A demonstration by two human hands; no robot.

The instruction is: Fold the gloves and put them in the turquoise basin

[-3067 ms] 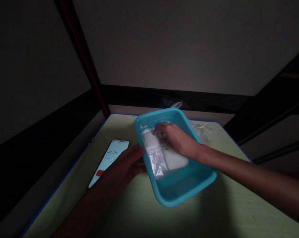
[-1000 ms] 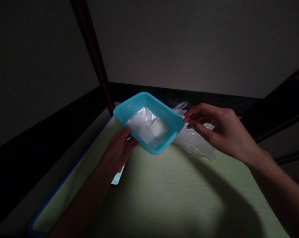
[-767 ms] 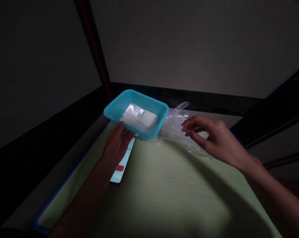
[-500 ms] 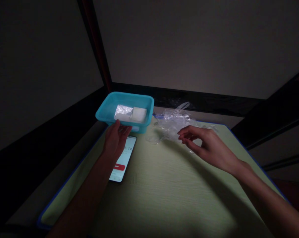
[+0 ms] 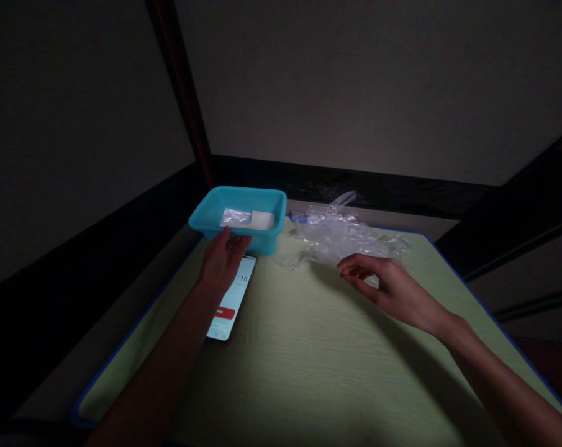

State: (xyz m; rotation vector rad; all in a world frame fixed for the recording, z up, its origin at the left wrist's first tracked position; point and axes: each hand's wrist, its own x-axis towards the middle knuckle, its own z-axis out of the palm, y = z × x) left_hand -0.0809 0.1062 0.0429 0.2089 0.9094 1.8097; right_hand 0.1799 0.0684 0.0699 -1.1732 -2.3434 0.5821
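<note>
Teal rectangular plastic tub [image 5: 264, 242], upright, near rim at fingers of left hand [image 5: 219, 262]. Thumb and fingers overlap the rim; can't tell if clamped on it. Inside, just past those fingers: shiny clear plastic packet [image 5: 235, 217], flat white square piece [image 5: 262, 220] right beside it. Black-edged phone [image 5: 230, 304], screen lit, red button, just nearer than left fingers, partly hidden by the hand. Right hand [image 5: 385, 282] well apart from tub, fingers loosely curled, thumb apart from index finger. Crumpled clear plastic bags [image 5: 339, 236] just beyond right fingers. Pale green, blue-edged surface [image 5: 303, 366] below both hands.
</note>
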